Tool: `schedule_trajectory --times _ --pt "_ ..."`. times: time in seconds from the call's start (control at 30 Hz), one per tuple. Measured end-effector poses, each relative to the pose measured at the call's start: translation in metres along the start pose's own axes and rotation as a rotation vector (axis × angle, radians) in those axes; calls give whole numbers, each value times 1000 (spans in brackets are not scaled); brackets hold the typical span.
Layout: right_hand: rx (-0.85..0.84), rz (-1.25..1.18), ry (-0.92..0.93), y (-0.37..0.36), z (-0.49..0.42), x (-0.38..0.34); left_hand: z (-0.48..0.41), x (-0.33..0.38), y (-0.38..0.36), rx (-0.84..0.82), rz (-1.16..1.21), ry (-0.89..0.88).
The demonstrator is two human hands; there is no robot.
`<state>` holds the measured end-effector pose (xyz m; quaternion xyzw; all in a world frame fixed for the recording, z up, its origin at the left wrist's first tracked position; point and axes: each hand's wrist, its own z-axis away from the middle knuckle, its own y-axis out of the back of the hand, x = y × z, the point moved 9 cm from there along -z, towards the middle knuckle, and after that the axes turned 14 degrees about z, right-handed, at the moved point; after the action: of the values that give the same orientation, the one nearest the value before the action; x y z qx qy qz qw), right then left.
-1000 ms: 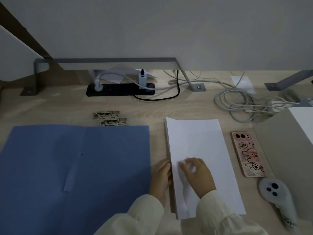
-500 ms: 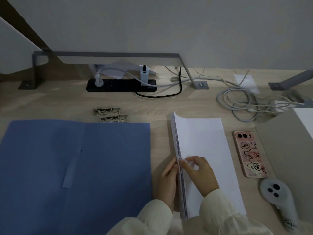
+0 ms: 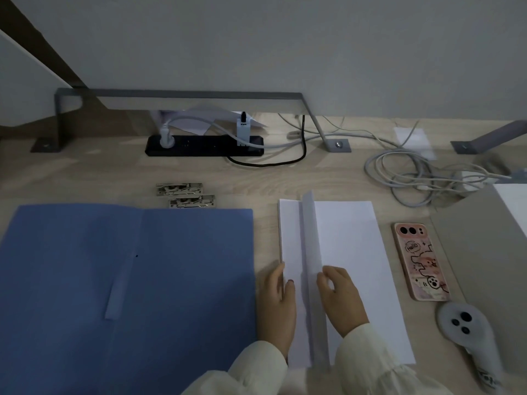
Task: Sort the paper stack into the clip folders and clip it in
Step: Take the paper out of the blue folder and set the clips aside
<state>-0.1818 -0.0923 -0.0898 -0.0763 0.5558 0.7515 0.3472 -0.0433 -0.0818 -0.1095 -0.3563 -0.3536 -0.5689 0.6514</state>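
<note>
A white paper stack (image 3: 353,252) lies on the desk right of an open blue folder (image 3: 119,280). The upper sheets (image 3: 312,252) are lifted along their left edge and stand up in a fold. My right hand (image 3: 340,297) pinches that raised edge near the front. My left hand (image 3: 278,295) rests on the lower part of the stack, thumb on the exposed sheet. Two metal clips (image 3: 185,193) lie just behind the folder.
A pink phone (image 3: 419,260) and a grey controller (image 3: 470,334) lie right of the stack. A grey cardboard sheet (image 3: 490,246) is at the far right. Behind are a black power strip (image 3: 205,145), coiled cables (image 3: 413,178) and a metal stand (image 3: 182,95).
The stack's upper sheets have been lifted from the left edge and pulled rightward by my right hand. My left hand slid onto the sheets left underneath.
</note>
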Motion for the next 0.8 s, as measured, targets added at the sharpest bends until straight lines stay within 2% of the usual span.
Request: schedule_trajectory --times 0.1,0.23,0.37,0.6,0.7,0.8 --pt "-8 -44 -6 0 2 1 0 -6 -8 -69 -91 6" --pt "-27 -67 -16 -3 2 2 -1 -1 -9 -52 -300 -82" --pt "-19 -75 -14 -1 3 2 2 -12 -13 -117 -381 2" --pt "-28 -107 -9 -2 2 1 18 -15 -15 -168 -543 -8" --pt "-37 -112 -10 -3 2 0 20 -12 -18 -170 -537 3" --pt "-42 -112 -11 -4 1 0 25 0 -20 -142 -379 -23"
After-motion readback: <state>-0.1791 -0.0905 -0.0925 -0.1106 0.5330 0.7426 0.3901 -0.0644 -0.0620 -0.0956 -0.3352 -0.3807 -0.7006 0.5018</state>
